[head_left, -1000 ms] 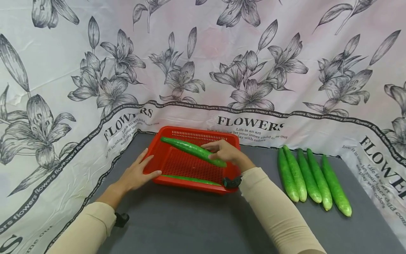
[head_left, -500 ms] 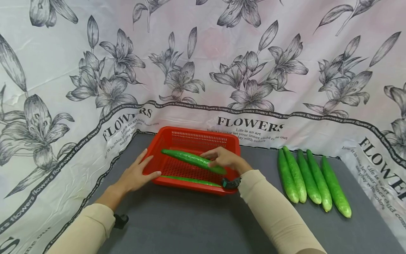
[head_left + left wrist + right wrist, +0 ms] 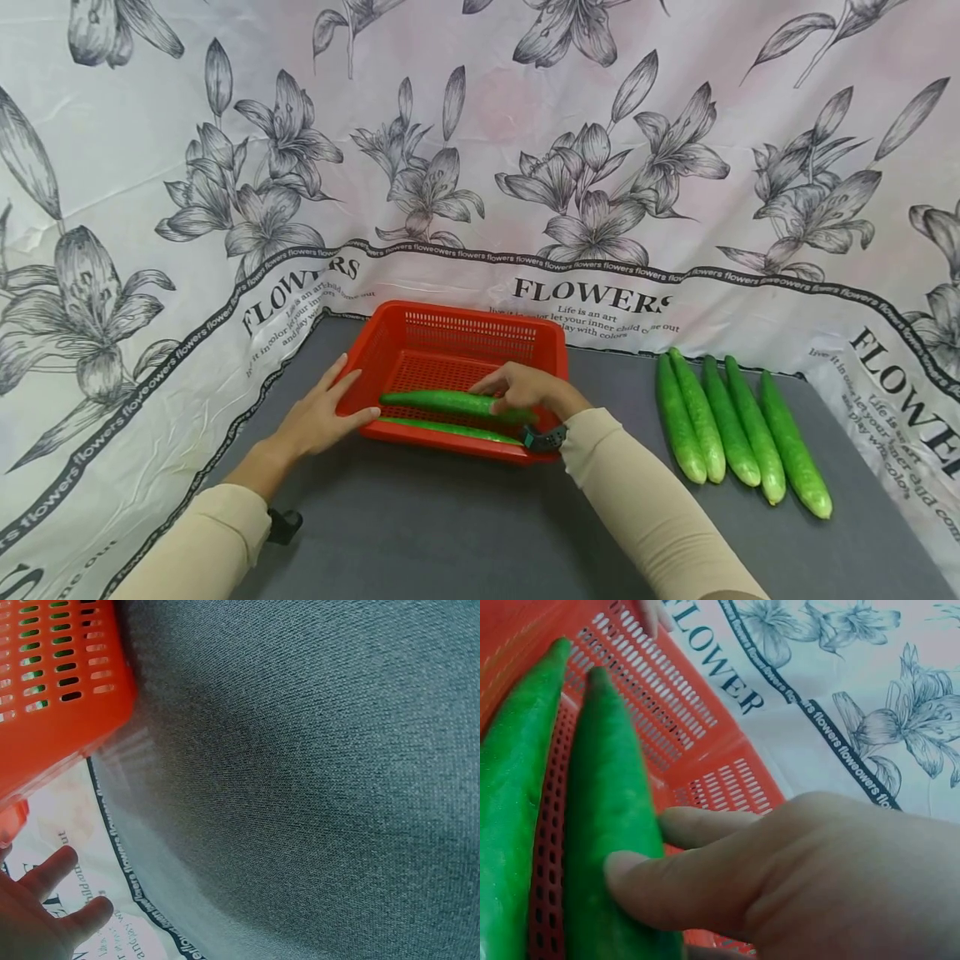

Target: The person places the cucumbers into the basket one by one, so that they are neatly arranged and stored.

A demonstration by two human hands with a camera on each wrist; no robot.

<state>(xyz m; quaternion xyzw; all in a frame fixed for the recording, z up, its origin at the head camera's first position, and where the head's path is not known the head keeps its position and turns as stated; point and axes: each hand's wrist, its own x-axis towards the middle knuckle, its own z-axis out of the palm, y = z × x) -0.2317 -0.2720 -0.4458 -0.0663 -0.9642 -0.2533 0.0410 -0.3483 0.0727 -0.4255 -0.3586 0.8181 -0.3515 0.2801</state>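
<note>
In the head view, a red plastic basket [image 3: 547, 333] with slotted walls stands at the back of the table. My right hand [image 3: 528, 388] is inside it, pinching a long green cucumber [image 3: 435, 402] between thumb and fingers. That cucumber lies crosswise, low over the basket floor; whether it touches the floor cannot be told. A second cucumber [image 3: 450, 431] rests along the front wall, partly hidden by the rim. The right wrist view shows the thumb on the held cucumber [image 3: 607, 787], a narrow gap from its neighbour. My left hand [image 3: 315, 417], fingers spread, touches the basket's left rim.
Several more cucumbers [image 3: 797, 446] lie side by side on the grey tabletop [image 3: 420, 533], right of the basket. A white cloth [image 3: 450, 275] printed with flowers hangs behind and along both sides. The basket sits close to the back cloth.
My right hand has lowered the cucumber into the basket and brought it nearer the front wall, turning it from slanted to almost level. The left hand has stayed on the rim.
</note>
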